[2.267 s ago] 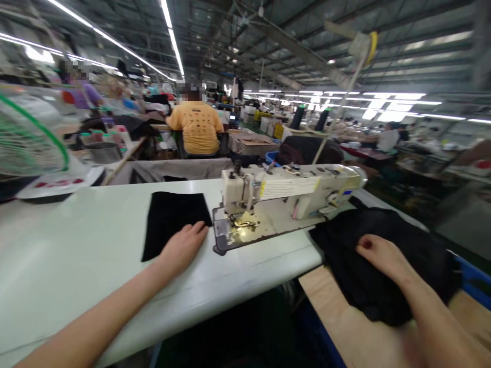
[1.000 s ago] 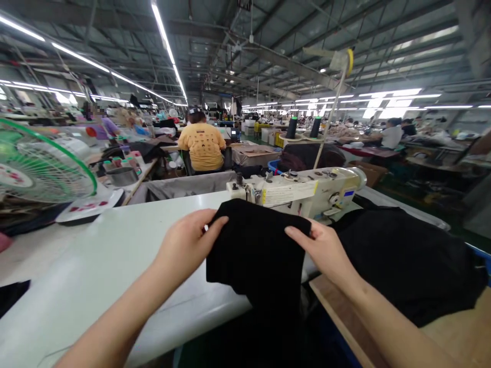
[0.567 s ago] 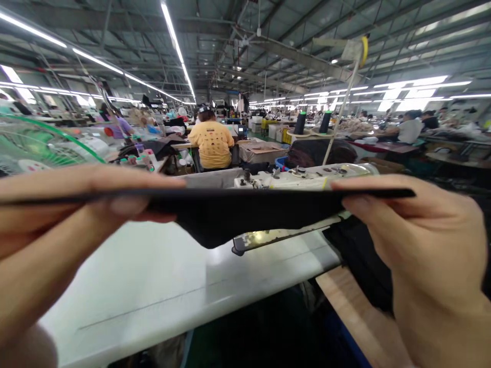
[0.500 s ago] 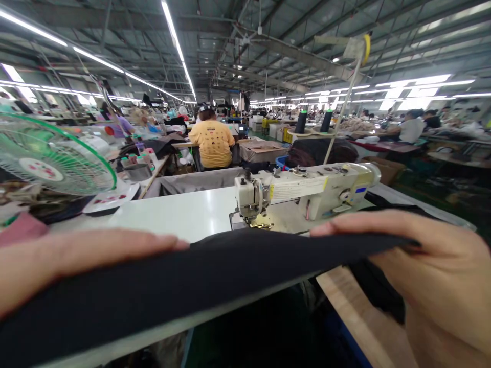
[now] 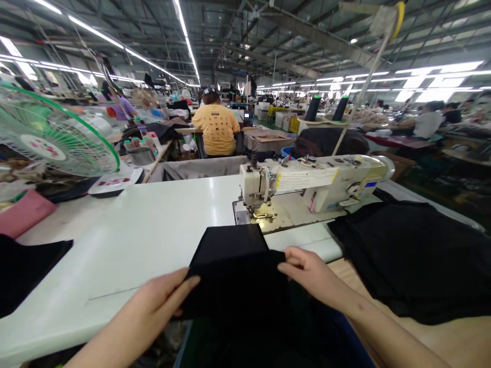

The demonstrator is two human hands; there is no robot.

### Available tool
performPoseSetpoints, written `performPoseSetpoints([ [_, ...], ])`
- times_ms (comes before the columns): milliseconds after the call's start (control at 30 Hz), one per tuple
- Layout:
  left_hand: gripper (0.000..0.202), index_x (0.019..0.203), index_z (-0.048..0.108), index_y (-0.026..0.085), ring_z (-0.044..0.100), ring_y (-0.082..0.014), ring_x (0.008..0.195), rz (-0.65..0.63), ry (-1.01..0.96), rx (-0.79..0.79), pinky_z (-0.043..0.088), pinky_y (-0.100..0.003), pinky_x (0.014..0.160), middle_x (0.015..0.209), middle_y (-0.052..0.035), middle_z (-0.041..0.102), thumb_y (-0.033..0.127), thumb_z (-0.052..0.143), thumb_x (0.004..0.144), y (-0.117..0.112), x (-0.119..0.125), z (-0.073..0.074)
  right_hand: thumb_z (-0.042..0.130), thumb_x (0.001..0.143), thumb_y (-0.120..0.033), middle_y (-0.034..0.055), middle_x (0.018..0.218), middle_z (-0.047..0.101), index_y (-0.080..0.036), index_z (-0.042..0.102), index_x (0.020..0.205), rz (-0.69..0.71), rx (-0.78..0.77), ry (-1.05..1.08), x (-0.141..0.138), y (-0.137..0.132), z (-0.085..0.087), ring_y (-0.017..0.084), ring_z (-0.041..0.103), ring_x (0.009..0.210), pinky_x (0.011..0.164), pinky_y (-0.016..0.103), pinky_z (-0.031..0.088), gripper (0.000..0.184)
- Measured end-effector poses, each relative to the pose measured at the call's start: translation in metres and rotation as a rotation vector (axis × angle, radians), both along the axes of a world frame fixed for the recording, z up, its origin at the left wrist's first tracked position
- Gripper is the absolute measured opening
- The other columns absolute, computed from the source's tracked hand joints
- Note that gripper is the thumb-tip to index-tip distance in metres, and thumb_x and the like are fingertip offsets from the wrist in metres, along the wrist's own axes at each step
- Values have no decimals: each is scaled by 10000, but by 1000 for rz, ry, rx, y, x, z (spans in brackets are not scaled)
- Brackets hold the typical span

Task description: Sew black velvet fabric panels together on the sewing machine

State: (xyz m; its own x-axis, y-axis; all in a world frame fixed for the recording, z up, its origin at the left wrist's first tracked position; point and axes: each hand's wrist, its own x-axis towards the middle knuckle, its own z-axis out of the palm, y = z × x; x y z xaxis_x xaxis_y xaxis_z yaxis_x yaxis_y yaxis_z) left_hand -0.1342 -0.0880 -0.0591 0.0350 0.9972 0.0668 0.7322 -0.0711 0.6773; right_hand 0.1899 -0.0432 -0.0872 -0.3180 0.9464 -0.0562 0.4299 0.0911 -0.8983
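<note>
A piece of black fabric (image 5: pixel 232 248) lies partly on the white table and hangs over its front edge. My left hand (image 5: pixel 163 291) pinches its left side between thumb and fingers. On the other side, my right hand (image 5: pixel 303 268) grips the right edge, fingers closed on a small corner. Just beyond the cloth stands a sewing machine (image 5: pixel 326 179), its needle area above a metal plate (image 5: pixel 264 214). The fabric's far edge is close to that plate. Its lower part blends into the dark below, so its end is hard to make out.
A stack of black fabric (image 5: pixel 418 255) rests at the right on a wooden board (image 5: pixel 452 332). Another black piece (image 5: pixel 26 271) and a pink cloth (image 5: pixel 26 212) are at the left. Behind them stands a green fan (image 5: pixel 57 133). A person in a yellow shirt (image 5: pixel 216 128) sits ahead.
The black fabric has gone from close before the camera down to the table's front edge, both hands still holding it. The stack at right and the table now show more fully.
</note>
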Motion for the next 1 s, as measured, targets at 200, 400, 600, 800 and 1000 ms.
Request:
performPoseSetpoints([
  [200, 214, 695, 559, 229, 632, -282, 841, 52, 380, 16, 451, -353, 739, 843, -88, 653, 370, 504, 847, 111, 2, -21, 647, 808, -203, 5, 814, 566, -217, 521, 659, -178, 259, -149, -44, 84, -36, 183, 549, 812, 772, 304, 429, 196],
  [400, 170, 639, 463, 234, 584, -226, 728, 50, 256, -37, 453, -337, 734, 710, -22, 575, 177, 617, 682, 155, 0, -50, 689, 717, -127, 35, 837, 595, -217, 501, 607, -247, 256, -220, -65, 112, -57, 208, 542, 846, 831, 352, 419, 234],
  [600, 30, 798, 491, 229, 593, -197, 767, 71, -3, 76, 469, -314, 741, 773, -12, 589, 252, 511, 799, 129, 7, -44, 697, 704, -165, 56, 904, 655, -225, 430, 570, -167, 250, -86, -55, 103, -52, 233, 581, 947, 901, 367, 423, 305],
  [800, 174, 756, 589, 193, 641, -207, 1002, 44, -703, 114, 469, -320, 911, 1079, -68, 686, 259, 721, 664, 89, 12, -17, 751, 752, -488, 34, 805, 688, -199, 600, 688, -127, 34, 313, -28, 75, -43, 222, 638, 807, 766, 348, 499, 332],
  [1000, 252, 812, 717, 176, 659, -179, 865, 115, -1019, 7, 482, -301, 863, 914, -45, 731, 243, 848, 608, 73, 25, -3, 890, 580, -452, 52, 1041, 738, -204, 756, 873, -395, 15, 544, -13, 58, -34, 234, 668, 977, 895, 312, 522, 406],
])
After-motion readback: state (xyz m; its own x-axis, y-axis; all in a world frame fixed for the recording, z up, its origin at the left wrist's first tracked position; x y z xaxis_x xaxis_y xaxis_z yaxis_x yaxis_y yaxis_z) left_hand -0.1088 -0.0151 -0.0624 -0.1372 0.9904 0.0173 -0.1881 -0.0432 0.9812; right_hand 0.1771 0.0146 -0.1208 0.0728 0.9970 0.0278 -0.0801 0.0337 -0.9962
